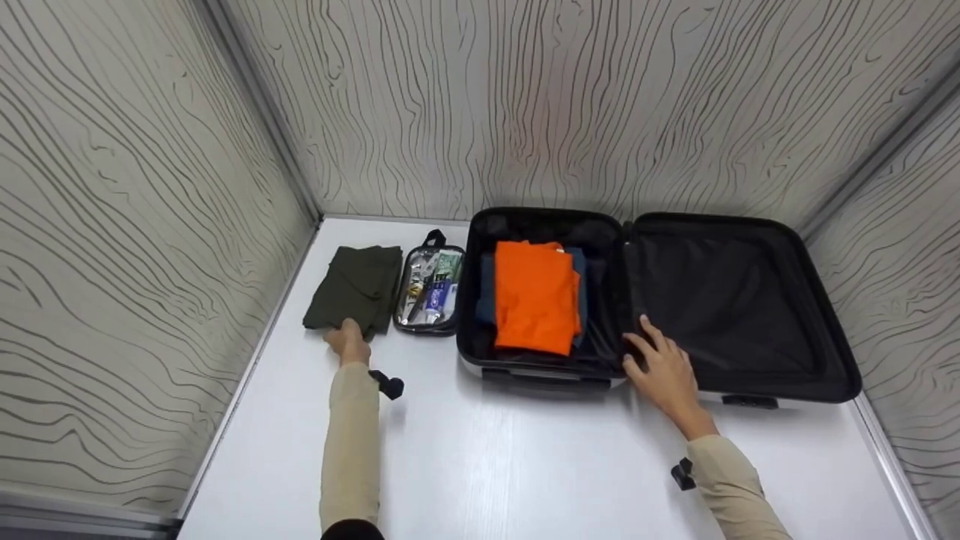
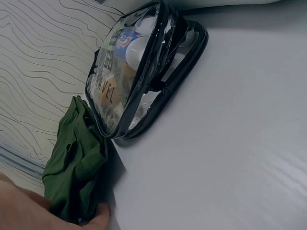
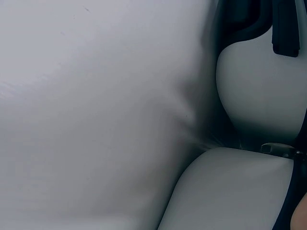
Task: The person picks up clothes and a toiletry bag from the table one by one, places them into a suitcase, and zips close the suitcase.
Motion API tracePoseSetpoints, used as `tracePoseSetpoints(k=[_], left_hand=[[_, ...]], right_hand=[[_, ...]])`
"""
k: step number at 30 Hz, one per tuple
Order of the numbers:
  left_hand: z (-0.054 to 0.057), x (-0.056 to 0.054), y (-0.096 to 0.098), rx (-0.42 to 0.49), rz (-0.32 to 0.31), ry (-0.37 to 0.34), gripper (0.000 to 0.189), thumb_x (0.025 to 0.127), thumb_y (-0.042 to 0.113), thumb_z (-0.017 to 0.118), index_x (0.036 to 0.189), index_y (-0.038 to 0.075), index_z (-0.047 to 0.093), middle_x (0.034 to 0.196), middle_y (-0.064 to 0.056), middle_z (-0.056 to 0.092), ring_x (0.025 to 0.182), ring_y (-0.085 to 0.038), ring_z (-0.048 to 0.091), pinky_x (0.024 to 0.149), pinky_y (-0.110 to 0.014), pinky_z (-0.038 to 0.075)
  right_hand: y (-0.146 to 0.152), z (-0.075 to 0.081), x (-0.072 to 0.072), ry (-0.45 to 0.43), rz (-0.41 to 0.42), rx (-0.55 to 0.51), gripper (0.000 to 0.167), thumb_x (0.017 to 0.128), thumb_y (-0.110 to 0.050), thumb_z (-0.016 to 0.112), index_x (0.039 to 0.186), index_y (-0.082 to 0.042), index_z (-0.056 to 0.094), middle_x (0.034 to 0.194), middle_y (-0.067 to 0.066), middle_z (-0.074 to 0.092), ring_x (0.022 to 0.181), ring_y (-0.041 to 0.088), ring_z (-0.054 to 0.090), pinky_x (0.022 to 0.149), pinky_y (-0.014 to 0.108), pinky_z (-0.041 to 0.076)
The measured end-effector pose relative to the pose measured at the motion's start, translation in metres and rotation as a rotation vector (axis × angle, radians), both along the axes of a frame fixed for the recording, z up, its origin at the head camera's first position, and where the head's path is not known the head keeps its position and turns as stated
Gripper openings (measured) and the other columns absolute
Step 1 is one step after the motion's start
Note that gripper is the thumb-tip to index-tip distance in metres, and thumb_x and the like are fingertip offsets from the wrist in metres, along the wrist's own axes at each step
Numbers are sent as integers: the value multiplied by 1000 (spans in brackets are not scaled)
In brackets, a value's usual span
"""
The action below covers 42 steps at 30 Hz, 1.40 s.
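Observation:
At the left of the table lies a folded dark green garment (image 1: pixel 360 285). My left hand (image 1: pixel 349 343) pinches its near edge, and in the left wrist view the cloth (image 2: pixel 76 167) shows between thumb and fingers. Just right of it lies a clear toiletry pouch (image 1: pixel 430 290) with black trim, holding tubes and bottles. An open suitcase (image 1: pixel 469 352) holds a folded orange garment (image 1: pixel 534 296) on top of dark blue cloth (image 1: pixel 486 292). My right hand (image 1: pixel 664 375) rests, fingers spread, on the suitcase's near rim by the hinge.
The suitcase lid (image 1: pixel 727 300), lined in black, lies flat to the right, its near corner at the table's right edge. Patterned wall panels (image 1: pixel 480 105) stand behind and on both sides. White tabletop (image 1: pixel 510 465) extends in front of the suitcase.

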<state>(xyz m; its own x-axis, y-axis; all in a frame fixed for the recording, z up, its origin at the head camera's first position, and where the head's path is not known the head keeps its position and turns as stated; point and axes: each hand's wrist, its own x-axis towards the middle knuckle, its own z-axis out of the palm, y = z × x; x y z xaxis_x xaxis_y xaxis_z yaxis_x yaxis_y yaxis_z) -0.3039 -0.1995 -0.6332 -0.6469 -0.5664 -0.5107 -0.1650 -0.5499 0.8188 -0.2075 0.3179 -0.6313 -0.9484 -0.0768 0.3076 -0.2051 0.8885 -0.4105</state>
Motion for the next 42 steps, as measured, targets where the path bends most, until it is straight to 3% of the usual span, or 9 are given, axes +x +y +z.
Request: tracePoseSetpoints(k=[4,9,14,16,18,25,33,38,42], left_hand=[[-1,-2,-2,28,-6,-57,63,103,20,39,153,-7,11,156,-22,23,143,-30,26,115,-37,27],[-2,-1,-2,79,-50,-50,69,104,32,35,156,-1,5,160,-17,16,146,-28,20,116,-39,22],[1,1,-1,93,-48,-22,67,99,35,42,152,-2,24,153,-16,32,134,-27,36,109,-37,33],[2,0,-2,115,-36,-29,65,98,35,47,150,0,31,150,-14,36,131,-26,39,106,-37,37],[3,-1,-3,130,-38,-39,65,99,33,50,152,2,29,151,-13,35,133,-25,38,108,-37,36],[5,-5,-1,134,-19,3,73,100,19,53,158,9,11,157,-11,26,140,-24,31,111,-34,31],[5,-4,-2,173,-55,-7,68,95,23,59,151,2,26,147,-12,36,127,-25,41,106,-41,38],[1,-6,-7,194,-87,12,73,97,20,61,155,5,19,154,-9,29,135,-23,34,112,-38,31],[-2,-7,-7,199,-70,40,69,99,14,57,155,6,19,157,-7,26,139,-21,29,113,-32,27]], right_hand=[[0,1,1,-3,-2,0,40,94,-25,62,133,-12,64,154,13,38,126,44,44,102,61,31],[-1,1,1,9,-4,13,39,94,-24,62,132,-12,64,153,14,39,123,44,47,100,62,33],[-2,1,1,22,-4,21,39,94,-24,62,131,-11,65,152,15,40,121,44,48,99,62,34],[-1,2,1,23,-4,21,39,94,-25,62,131,-11,65,152,15,40,121,44,48,99,62,34],[-1,2,1,24,-6,20,40,94,-25,62,131,-11,65,152,14,40,121,44,48,99,62,34],[-2,3,1,1,-10,14,41,94,-26,61,132,-12,64,154,13,38,123,44,46,101,61,32],[-1,3,1,-14,-13,9,41,94,-25,62,133,-12,63,155,12,37,125,43,45,102,61,31],[-1,1,1,-5,-8,12,41,94,-24,62,133,-12,63,154,12,38,124,43,46,102,61,31],[-1,1,0,8,-7,13,40,94,-24,63,132,-12,64,154,13,38,122,43,47,102,61,33]])
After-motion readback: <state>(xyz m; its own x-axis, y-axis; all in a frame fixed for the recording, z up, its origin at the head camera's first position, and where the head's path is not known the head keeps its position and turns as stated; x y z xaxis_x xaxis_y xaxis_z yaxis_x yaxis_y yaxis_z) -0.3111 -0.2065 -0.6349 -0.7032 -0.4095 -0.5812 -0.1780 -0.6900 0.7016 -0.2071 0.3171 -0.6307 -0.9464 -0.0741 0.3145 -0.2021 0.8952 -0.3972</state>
